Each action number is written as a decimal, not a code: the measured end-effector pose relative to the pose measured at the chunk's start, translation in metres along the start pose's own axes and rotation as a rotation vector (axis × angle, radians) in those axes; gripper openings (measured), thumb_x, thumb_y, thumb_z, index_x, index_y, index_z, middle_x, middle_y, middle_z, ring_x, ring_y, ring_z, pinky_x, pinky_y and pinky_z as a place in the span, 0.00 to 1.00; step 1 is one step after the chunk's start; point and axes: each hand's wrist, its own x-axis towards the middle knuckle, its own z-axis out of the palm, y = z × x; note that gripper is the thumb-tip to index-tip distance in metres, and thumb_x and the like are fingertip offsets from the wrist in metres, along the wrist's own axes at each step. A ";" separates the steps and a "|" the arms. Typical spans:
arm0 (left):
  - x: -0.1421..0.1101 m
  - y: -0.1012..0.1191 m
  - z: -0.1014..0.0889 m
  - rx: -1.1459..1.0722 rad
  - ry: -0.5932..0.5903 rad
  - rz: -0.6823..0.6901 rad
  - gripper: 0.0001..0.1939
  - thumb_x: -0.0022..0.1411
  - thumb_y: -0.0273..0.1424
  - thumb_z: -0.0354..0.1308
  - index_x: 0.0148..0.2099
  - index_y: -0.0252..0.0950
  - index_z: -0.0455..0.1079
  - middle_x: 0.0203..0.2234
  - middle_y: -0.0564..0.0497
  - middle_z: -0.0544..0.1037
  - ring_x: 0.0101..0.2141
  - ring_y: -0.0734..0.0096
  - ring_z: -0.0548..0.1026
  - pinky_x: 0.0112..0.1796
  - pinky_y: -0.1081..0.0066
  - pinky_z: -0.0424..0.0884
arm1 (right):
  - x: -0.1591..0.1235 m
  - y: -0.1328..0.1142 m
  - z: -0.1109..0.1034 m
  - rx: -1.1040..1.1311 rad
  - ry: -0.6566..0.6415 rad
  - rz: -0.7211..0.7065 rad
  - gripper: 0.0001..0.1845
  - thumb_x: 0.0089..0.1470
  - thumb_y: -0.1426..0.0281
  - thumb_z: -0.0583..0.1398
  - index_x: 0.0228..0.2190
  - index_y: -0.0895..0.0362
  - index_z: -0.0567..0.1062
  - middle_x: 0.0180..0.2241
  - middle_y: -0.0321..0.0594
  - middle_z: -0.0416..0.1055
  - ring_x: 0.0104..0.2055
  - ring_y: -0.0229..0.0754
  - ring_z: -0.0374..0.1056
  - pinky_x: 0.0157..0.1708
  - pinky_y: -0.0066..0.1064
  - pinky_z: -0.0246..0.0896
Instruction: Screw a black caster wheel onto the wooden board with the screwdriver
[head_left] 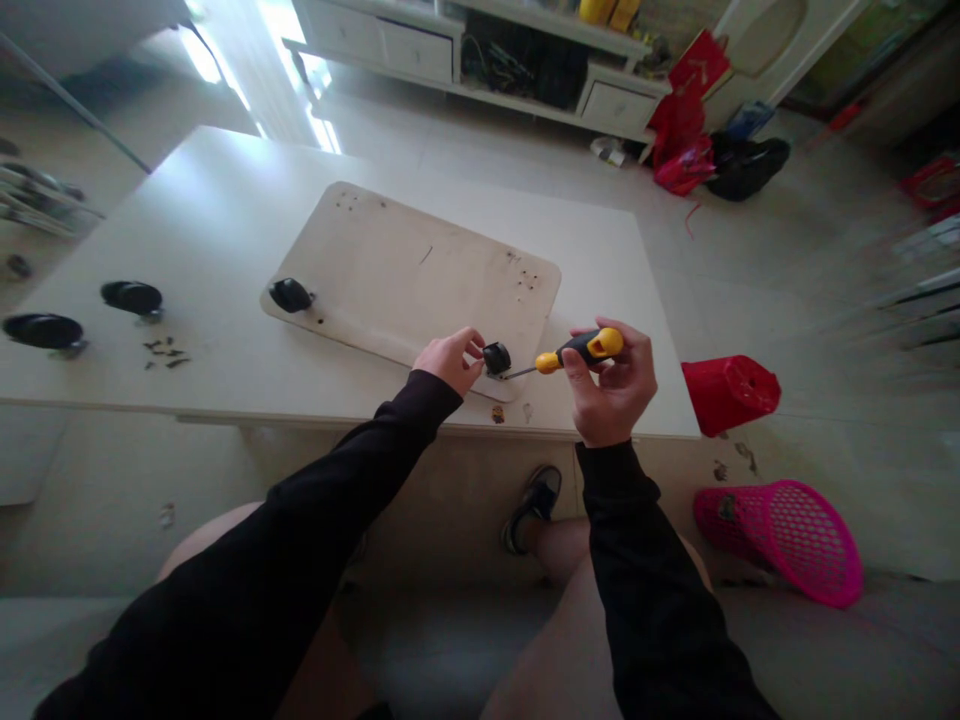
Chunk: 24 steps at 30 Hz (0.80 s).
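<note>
Screwdriver (581, 349): it lies over the near right corner of the pale board (390, 262), which rests flat on the white table (225, 225). We see its tip at the foot of the black caster (496, 357) there; whether it is seated in a screw head is too small to tell.

Hands: the right hand (619, 385) grasps the yellow-and-black handle, thumb along the near side. The left hand (448, 362) has its fingers curled at the caster's left side; we cannot tell whether they pinch it or only rest against it.

Handling (our judgement): the screwdriver should be light and stiff, not fragile. The thick handle looks grippy and is the place to hold; the thin shaft offers little purchase and would slip more easily. The caster is probably hard and compact, best steadied by its wheel sides, though it may swivel.

Orientation: the screwdriver's long axis runs nearly crosswise to us, low over the board. We read the tip as pointing left and slightly toward us, the butt right and slightly away. The board's long axis slants from far left to near right.
</note>
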 end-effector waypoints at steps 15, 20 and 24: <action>-0.001 0.002 -0.004 -0.031 -0.010 0.020 0.13 0.59 0.23 0.62 0.46 0.40 0.76 0.41 0.51 0.87 0.28 0.71 0.80 0.37 0.67 0.75 | -0.009 0.001 0.003 -0.035 -0.107 -0.003 0.28 0.49 0.63 0.76 0.51 0.48 0.78 0.45 0.39 0.82 0.48 0.47 0.82 0.40 0.38 0.83; -0.002 0.004 -0.006 -0.041 -0.021 0.015 0.13 0.59 0.22 0.62 0.47 0.39 0.76 0.41 0.50 0.87 0.29 0.71 0.79 0.37 0.67 0.75 | -0.011 0.001 0.004 -0.037 -0.123 0.044 0.30 0.44 0.61 0.78 0.49 0.48 0.80 0.47 0.39 0.81 0.49 0.50 0.82 0.46 0.45 0.84; -0.002 0.003 -0.006 -0.037 -0.039 0.012 0.14 0.59 0.22 0.62 0.47 0.39 0.77 0.41 0.50 0.87 0.29 0.70 0.79 0.38 0.66 0.75 | -0.013 0.003 0.004 -0.065 -0.201 -0.058 0.28 0.49 0.61 0.76 0.52 0.45 0.80 0.49 0.40 0.82 0.51 0.51 0.82 0.50 0.47 0.82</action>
